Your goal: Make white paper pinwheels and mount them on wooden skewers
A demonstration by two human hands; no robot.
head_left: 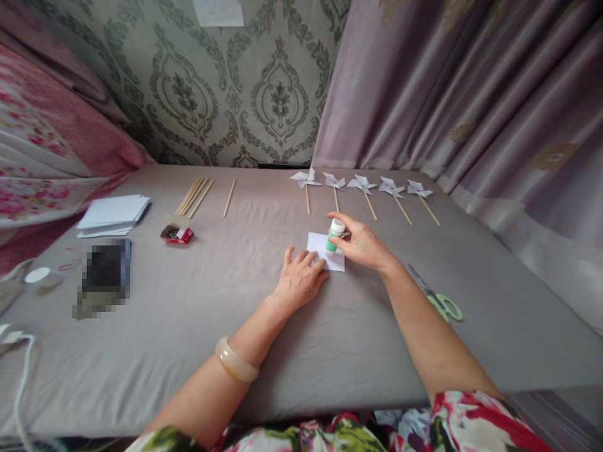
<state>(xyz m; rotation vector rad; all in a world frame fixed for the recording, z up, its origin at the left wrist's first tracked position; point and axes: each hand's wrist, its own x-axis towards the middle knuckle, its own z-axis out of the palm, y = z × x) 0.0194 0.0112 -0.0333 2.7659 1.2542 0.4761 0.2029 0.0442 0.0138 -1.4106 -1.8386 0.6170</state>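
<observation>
Right hand (362, 243) clamped on glue stick (334, 237); left hand (300, 277), fingers apart, should pin paper (336, 263) flat; strokes best light.

The person's garment (306, 436) is a loose-looking floral print, with large, blurred-edged blotches of red and pink, leaf green and near-black on a white ground; the right sleeve (480, 420) shows the most of it, broad red and pink strokes beside dark patches and white; its hem ends around the elbow, so the forearm is bare; the left sleeve (172, 439), only its edge in view, shows green, dark and white; round the left forearm, above the wrist, sits a thick, smooth bangle (235, 364), cream with a honey-coloured tinge and a glossy highlight; the left hand (301, 281) and right hand (365, 245) are bare, each bearing a cluster of small dark marks on the back, too small to make out.
</observation>
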